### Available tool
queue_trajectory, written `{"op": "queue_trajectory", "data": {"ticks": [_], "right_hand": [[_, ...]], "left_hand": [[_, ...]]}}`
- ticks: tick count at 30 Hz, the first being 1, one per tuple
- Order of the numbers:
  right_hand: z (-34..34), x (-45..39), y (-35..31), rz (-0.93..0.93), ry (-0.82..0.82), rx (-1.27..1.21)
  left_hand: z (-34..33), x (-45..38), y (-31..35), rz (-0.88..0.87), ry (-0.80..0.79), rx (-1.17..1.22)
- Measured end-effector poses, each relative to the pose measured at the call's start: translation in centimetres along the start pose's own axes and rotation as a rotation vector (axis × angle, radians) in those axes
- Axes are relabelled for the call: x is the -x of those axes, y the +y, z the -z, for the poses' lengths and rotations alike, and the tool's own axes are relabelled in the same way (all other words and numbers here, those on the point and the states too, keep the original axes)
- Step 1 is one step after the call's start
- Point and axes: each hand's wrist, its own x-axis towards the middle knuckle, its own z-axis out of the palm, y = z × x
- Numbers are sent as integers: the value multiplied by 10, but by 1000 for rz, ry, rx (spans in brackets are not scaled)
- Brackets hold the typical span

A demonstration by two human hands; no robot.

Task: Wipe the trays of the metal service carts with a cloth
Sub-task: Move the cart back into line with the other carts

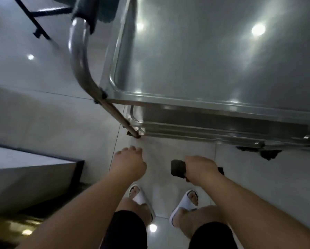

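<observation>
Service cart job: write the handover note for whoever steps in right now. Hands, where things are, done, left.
Right hand: grips a dark cloth, held low over the floor, short of the cart.
Left hand: holds nothing, fingers loosely curled, also short of the cart.
Service cart: straight ahead, handle at its left end. Top tray is bare and shiny; a lower tray shows beneath its near edge.
Done: cannot tell from this view whether any tray has been wiped.
Left: bring the cloth up to the top tray, wipe it, then the lower tray.
</observation>
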Motion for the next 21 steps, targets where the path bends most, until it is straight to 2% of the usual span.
{"op": "queue_trajectory", "data": {"ticks": [5,11,16,21], "right_hand": [[13,99,-18,22,46,-42],[63,197,-79,70,133,40],[96,246,-145,168,318,131],[125,280,-217,247,403,193]], "left_hand": [[36,88,-21,5,-81,45],[86,171,-66,46,23,153],[115,217,-129,32,43,260],[132,255,-189,115,147,290]]}}
